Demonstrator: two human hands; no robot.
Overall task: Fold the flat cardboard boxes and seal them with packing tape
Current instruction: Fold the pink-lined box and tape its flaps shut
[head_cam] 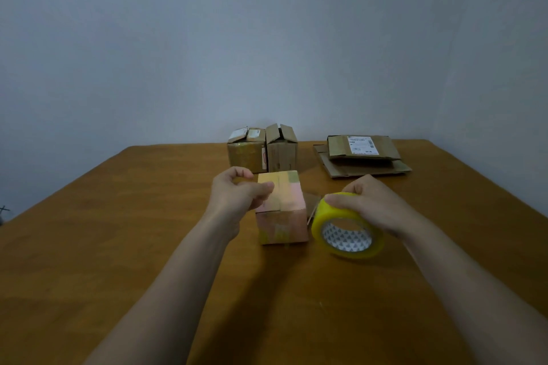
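Sealing stage, judging by the layout. Small box (284, 210) folded up, standing mid-counter (133, 246), glossy strip across top seam and down front face. Left hand (237, 192) against the box's top-left edge, fingers curled, thumb tip at the top face; pinching a tape end or merely steadying: cannot tell. Right hand (367, 201) clamped over tape roll (347, 234) from above, fingers wrapped round its outer rim; roll on edge just right of the box, on or low over the counter.

Handling, as a guess: box probably empty, so light, prone to sliding or tipping under tape pull. Walls fairly stiff, flaps soft mid-span. Best braced by pressing down near a top edge or squeezing opposite side walls. Roll rigid, outer wrap slick; grip by rim or through core. Film clingy, likely to fold on itself when slack, so keep tension.

Back of counter: two folded boxes (247, 155) side by side, top flaps not lying flat; flat cardboard stack (361, 157) to their right, well apart from the work.
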